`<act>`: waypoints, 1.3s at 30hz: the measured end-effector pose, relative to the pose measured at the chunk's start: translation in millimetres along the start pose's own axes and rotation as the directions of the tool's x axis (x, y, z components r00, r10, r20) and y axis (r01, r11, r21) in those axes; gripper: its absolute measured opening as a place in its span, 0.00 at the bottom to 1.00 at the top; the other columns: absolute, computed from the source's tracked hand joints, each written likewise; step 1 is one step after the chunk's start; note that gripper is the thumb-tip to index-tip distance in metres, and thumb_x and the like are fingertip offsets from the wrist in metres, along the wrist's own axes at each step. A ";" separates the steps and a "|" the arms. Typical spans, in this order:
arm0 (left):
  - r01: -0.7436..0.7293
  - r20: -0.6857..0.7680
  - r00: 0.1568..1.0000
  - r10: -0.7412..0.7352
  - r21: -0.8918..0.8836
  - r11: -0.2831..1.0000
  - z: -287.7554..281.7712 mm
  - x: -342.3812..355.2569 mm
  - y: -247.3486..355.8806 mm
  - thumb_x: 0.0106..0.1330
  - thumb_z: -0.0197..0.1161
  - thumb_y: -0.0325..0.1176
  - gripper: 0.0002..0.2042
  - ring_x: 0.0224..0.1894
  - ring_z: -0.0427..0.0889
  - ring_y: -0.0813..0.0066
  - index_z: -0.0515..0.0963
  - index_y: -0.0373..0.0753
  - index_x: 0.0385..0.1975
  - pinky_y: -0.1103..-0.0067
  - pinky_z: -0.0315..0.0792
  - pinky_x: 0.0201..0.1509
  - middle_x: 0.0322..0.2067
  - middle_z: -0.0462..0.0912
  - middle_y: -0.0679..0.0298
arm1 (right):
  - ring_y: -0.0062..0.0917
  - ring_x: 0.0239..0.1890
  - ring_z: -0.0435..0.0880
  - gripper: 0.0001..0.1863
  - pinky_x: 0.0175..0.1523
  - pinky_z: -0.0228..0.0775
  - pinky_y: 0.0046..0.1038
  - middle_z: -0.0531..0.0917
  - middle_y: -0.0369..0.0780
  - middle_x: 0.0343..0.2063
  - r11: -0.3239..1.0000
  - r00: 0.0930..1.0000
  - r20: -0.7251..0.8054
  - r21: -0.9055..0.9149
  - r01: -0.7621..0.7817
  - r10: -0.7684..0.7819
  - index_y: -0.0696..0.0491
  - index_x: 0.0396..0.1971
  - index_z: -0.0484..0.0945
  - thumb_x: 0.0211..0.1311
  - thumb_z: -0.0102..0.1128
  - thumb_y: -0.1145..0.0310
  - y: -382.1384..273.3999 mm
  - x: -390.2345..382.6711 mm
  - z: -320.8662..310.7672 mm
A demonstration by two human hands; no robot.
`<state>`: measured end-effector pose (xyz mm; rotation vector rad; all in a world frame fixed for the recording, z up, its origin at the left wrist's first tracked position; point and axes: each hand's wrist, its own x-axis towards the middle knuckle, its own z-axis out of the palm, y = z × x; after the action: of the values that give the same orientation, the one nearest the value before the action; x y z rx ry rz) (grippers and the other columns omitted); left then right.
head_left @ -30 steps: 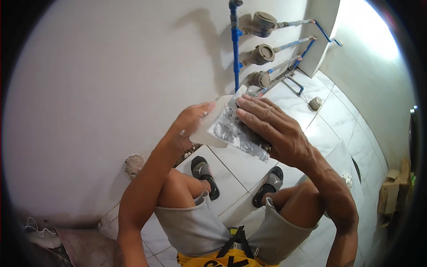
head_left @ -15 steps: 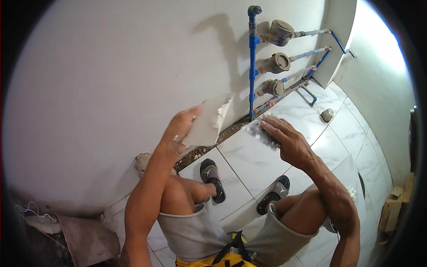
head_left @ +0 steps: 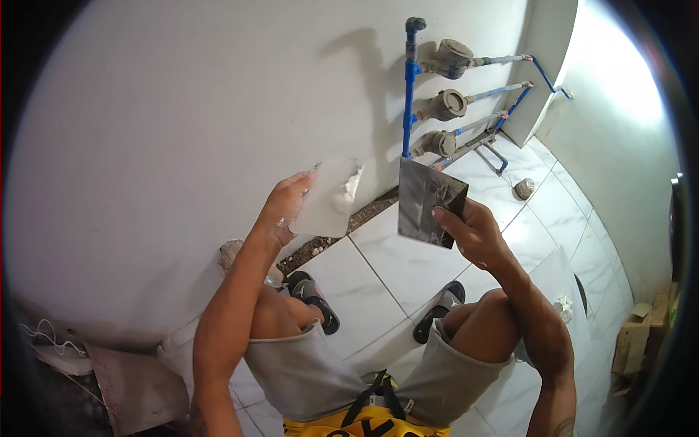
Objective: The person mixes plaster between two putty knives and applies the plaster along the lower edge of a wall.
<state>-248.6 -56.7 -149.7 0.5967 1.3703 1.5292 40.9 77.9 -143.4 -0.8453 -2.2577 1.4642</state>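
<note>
My left hand grips a pale square plate by its left side; a lump of white paste sits near the plate's right edge. Fingers closed round a dark metal square blade smeared with grey-white residue, my right hand is to the right of the plate, its thumb lying on the metal face. The two tools are held apart, above my sandalled feet and in front of the white wall.
Three meters hang on blue pipework ahead. A rough gap runs along the wall's foot beside white floor tiles. A small round object lies on the tiles, cardboard at the right, boards at lower left.
The two tools, overlapping a second ago, have moved apart. The right-hand blade has turned to stand more upright, with my thumb now showing on its face.
</note>
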 end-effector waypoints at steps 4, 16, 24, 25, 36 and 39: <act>0.093 0.042 0.995 -0.095 0.047 0.995 -10.7 -2.9 -4.2 0.70 0.48 0.37 0.17 0.36 0.82 0.72 0.69 0.30 0.49 0.77 0.80 0.37 0.39 0.78 0.57 | 0.32 0.43 0.78 0.24 0.45 0.72 0.30 0.75 0.43 0.47 0.819 0.850 0.030 -0.252 0.515 -0.526 0.57 0.49 0.74 0.51 0.50 0.89 -22.8 1.9 17.6; 0.119 0.085 0.988 -0.132 0.140 0.983 -52.4 5.5 -13.9 0.70 0.50 0.39 0.16 0.34 0.79 0.77 0.72 0.32 0.46 0.80 0.76 0.35 0.36 0.78 0.60 | 0.34 0.54 0.75 0.31 0.57 0.68 0.41 0.78 0.41 0.48 0.259 0.496 0.421 -0.503 0.824 -0.760 0.52 0.50 0.76 0.39 0.57 0.87 -44.7 50.6 74.2; 0.167 0.003 0.985 -0.170 0.148 0.975 -59.2 -2.8 -3.6 0.69 0.51 0.39 0.17 0.34 0.79 0.77 0.72 0.31 0.47 0.79 0.76 0.35 0.35 0.78 0.61 | 0.32 0.53 0.77 0.28 0.58 0.67 0.41 0.80 0.39 0.48 0.243 0.491 0.405 -0.525 0.816 -0.771 0.49 0.48 0.77 0.42 0.58 0.84 -50.9 66.6 88.7; 0.163 -0.003 0.986 -0.164 0.137 0.977 -59.0 -3.9 -3.6 0.69 0.50 0.39 0.17 0.34 0.79 0.77 0.72 0.31 0.47 0.79 0.77 0.35 0.36 0.78 0.60 | 0.32 0.53 0.77 0.27 0.58 0.67 0.41 0.80 0.39 0.48 0.244 0.494 0.418 -0.521 0.818 -0.762 0.49 0.48 0.77 0.42 0.58 0.84 -50.4 67.9 90.0; 0.114 -0.084 0.991 -0.104 0.123 0.986 -86.7 2.9 -14.3 0.69 0.50 0.37 0.17 0.35 0.80 0.74 0.71 0.28 0.48 0.77 0.77 0.39 0.38 0.79 0.58 | 0.34 0.49 0.79 0.25 0.53 0.73 0.34 0.81 0.40 0.44 0.347 0.529 0.536 -0.408 0.844 -0.657 0.52 0.44 0.79 0.42 0.56 0.87 -62.4 87.1 82.5; 0.077 -0.142 0.987 -0.071 0.042 0.996 -96.0 -3.0 -7.7 0.69 0.51 0.39 0.18 0.36 0.80 0.74 0.72 0.30 0.49 0.77 0.76 0.40 0.39 0.79 0.59 | 0.35 0.46 0.81 0.22 0.48 0.75 0.32 0.82 0.41 0.43 0.629 0.690 0.495 -0.317 0.710 -0.528 0.54 0.42 0.79 0.45 0.55 0.88 -64.1 90.0 73.8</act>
<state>-326.2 -105.1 -180.2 0.4689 1.5223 1.5055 -89.2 62.7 -121.3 0.1987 -2.8310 0.7442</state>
